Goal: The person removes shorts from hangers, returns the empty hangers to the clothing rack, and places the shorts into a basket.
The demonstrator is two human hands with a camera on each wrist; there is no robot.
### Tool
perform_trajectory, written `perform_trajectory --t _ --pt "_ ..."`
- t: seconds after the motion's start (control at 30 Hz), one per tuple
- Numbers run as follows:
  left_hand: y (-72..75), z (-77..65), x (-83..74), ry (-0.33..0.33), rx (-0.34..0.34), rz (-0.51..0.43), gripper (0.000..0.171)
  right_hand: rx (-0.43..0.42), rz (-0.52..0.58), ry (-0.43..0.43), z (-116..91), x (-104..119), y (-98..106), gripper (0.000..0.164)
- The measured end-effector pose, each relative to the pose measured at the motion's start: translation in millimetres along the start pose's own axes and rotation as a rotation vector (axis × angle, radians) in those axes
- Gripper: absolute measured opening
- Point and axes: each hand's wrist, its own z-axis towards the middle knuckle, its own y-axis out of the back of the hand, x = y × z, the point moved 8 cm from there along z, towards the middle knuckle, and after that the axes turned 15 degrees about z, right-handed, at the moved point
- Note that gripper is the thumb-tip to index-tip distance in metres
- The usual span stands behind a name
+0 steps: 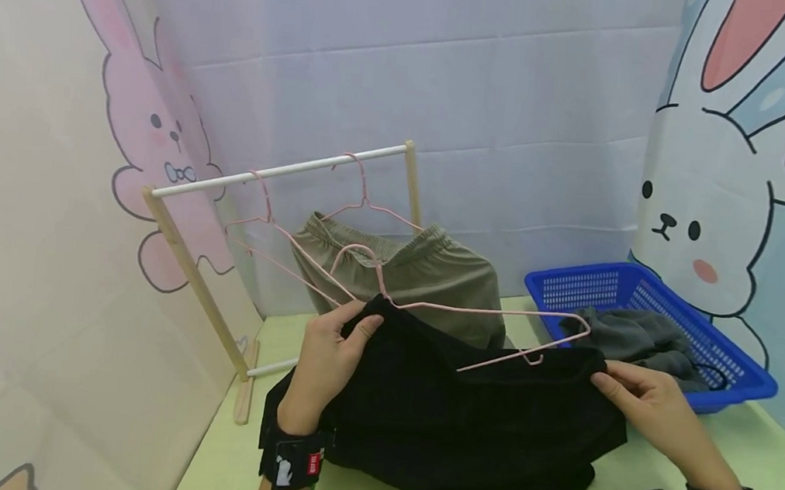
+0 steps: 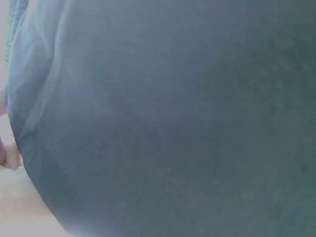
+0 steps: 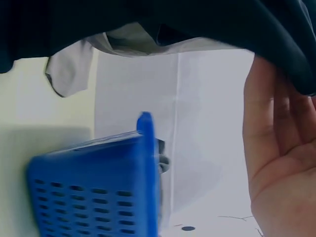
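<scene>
A black garment (image 1: 481,432) with a band along its upper edge is spread between both hands over the table. My left hand (image 1: 327,356) pinches the band's left end, thumb on the near side. At the band's right end, my right hand (image 1: 651,408) grips the cloth between thumb and fingers. A pink hanger (image 1: 492,311) stands at the band; its hook rises beside the left fingertips, its right arm lies over the opening, and its left side is hidden. In the left wrist view dark cloth (image 2: 168,123) fills nearly everything. Right-hand fingers (image 3: 259,103) reach behind the cloth.
Behind stands a rack with a white rail (image 1: 280,169) and wooden legs. Olive shorts (image 1: 397,276) hang there on one pink hanger, beside another pink hanger (image 1: 268,221). A blue basket (image 1: 745,385) with dark grey cloth (image 1: 636,340) sits back right on the pale green table (image 1: 759,456).
</scene>
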Motion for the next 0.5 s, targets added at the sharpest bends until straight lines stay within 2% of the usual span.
perform_trajectory --t 0.1,0.23,0.37,0.5 --pt "-0.8 0.6 -3.3 -0.017 0.0 -0.01 0.01 0.008 0.001 -0.024 -6 -5 -5 0.014" --pt "-0.7 0.9 -8.0 -0.027 0.002 -0.022 0.01 0.042 0.051 -0.061 -15 -13 -11 0.014" --pt "-1.8 1.2 -12.1 -0.037 0.007 -0.025 0.01 0.117 0.123 -0.06 -22 -20 -14 0.009" --pt "-2.7 1.5 -16.0 -0.047 0.016 -0.028 0.01 0.212 0.169 -0.07 -22 -21 -11 0.029"
